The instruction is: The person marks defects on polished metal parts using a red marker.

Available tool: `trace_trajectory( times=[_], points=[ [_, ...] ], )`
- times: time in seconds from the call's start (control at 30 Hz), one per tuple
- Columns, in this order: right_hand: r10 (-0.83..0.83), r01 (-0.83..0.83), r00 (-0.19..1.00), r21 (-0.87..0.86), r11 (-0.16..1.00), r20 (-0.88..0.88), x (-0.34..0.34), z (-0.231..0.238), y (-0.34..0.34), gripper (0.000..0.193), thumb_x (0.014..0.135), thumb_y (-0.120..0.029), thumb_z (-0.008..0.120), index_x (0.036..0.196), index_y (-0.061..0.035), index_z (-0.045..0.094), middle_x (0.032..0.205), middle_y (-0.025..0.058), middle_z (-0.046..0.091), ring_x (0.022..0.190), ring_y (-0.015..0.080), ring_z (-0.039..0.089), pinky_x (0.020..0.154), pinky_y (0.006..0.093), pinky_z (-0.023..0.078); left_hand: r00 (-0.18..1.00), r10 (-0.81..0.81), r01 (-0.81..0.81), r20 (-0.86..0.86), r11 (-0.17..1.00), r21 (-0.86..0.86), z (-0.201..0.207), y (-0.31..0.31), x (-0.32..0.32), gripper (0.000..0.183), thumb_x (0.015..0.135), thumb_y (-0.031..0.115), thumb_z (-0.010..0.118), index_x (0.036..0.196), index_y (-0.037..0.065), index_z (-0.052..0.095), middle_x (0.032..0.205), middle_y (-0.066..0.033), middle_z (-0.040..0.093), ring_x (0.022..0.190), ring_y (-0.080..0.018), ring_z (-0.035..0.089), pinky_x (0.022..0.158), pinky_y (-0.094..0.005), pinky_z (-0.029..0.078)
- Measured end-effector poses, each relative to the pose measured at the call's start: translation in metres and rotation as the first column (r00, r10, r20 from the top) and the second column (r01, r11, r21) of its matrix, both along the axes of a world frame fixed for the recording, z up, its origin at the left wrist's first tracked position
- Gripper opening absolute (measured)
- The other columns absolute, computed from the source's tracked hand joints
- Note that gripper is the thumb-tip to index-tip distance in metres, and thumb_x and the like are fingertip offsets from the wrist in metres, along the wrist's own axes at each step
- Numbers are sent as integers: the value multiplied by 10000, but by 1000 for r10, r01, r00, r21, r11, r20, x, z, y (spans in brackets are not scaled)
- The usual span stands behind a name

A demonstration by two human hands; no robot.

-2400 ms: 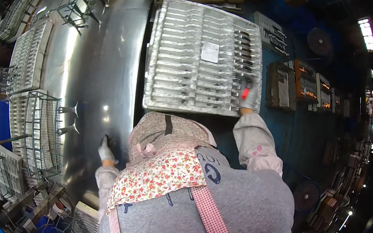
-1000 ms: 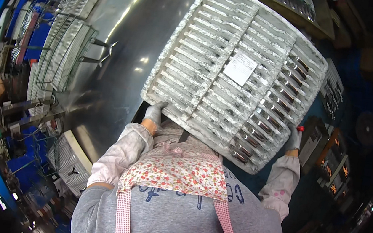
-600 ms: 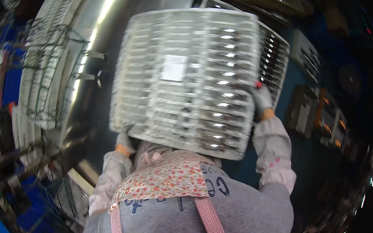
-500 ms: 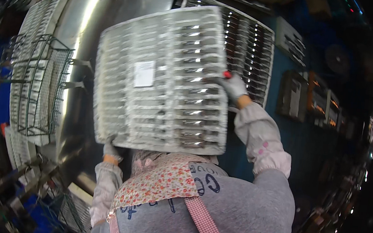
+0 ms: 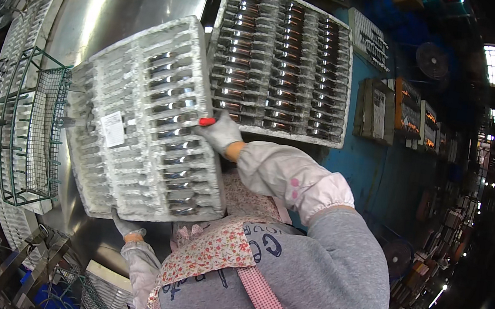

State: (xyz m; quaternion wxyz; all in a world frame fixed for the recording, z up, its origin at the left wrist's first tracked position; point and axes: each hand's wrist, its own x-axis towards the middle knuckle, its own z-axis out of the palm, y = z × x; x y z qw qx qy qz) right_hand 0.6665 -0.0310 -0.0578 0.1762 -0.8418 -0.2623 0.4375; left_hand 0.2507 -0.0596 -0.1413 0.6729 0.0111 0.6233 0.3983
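A large white slotted tray [image 5: 120,173] is tilted in front of me, held between both gloved hands. Shiny long metal pieces [image 5: 172,94] fill its right-hand column, while the slots of the other columns hold none that I can make out. A white paper label [image 5: 112,129] lies on it. My right hand [image 5: 222,134], with a red thumb tip, grips the tray's right edge. At the near edge, my left hand [image 5: 127,227] is closed on the rim, its fingers partly hidden underneath. Beyond my right hand lies a second slotted tray [image 5: 261,58], its three columns full of shiny metal pieces.
A shiny metal table [image 5: 148,6] stretches away at the far left. On its left side stand a green wire basket [image 5: 47,125] and more white trays [image 5: 23,37]. To the right, smaller boxes [image 5: 376,111] rest on a blue surface [image 5: 335,164], with a fan [image 5: 432,60] farther back.
Both hands have carried the white tray leftward and turned it, its far edge now leaning left. More of the full second tray beside it has come into view.
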Motion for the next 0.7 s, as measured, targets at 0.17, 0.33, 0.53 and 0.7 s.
trace_trajectory(
  times=[0.17,0.33,0.53,0.7],
  points=[
    [-150,159,979,56,986,-135,-24,-6,12,867,626,-457,760,1158,101,362,997,284,611,925,365,630,803,365,509,861,-54,35,506,998,48,22,-46,53,763,838,599,474,1400,110,311,1394,-127,364,1238,-321,381,1054,-502,266],
    [-153,181,967,127,975,-204,-42,-23,21,874,624,-475,766,1152,100,372,998,297,603,918,366,629,814,378,499,955,-97,62,279,989,131,18,-74,103,704,855,556,484,1390,125,327,1369,-115,388,1224,-310,394,1033,-490,302],
    [-62,87,973,104,991,-223,-61,-62,13,811,622,-517,758,1098,68,460,971,284,619,935,381,622,808,390,492,983,78,-114,169,970,215,-4,-74,98,643,889,554,373,1377,134,367,1337,-103,435,1197,-290,433,1020,-462,331],
    [153,-94,962,253,963,-226,-55,-84,-12,663,681,-409,728,1067,57,456,902,285,616,890,393,621,771,403,492,983,50,-91,179,969,230,-25,-77,75,639,887,574,298,1382,177,370,1342,-73,444,1182,-290,456,969,-478,377]
  ],
)
